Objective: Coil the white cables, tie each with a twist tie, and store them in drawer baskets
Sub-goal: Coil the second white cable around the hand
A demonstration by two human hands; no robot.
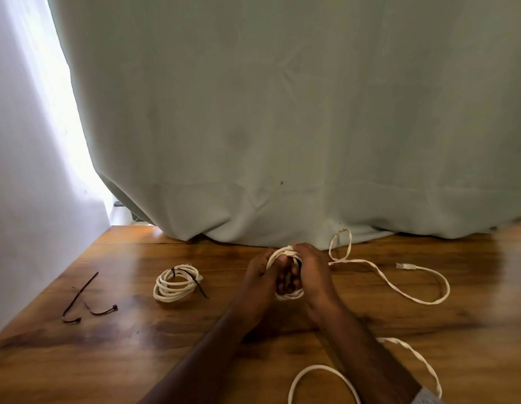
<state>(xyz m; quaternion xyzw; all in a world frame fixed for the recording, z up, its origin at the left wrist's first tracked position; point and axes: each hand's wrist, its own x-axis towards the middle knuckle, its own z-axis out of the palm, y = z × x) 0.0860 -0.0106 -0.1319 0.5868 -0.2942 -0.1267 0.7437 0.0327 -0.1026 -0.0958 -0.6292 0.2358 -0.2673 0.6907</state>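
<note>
White cable coil (285, 253) clamped between left hand (260, 275) and right hand (313, 272), fingers curled tight round loops. Risk: loose tail (399, 282), trailing right of coil, tugs loops free before tying.

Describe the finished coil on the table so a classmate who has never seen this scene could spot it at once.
Start at the wooden table in front of the pale green curtain. Left of the two hands lies a white coil, flat and on its own. Unlike the loose cables, it is bound with a dark tie.

White cables (177, 284), dark ties (87, 298), brown wood-grain table (136, 339).
</note>
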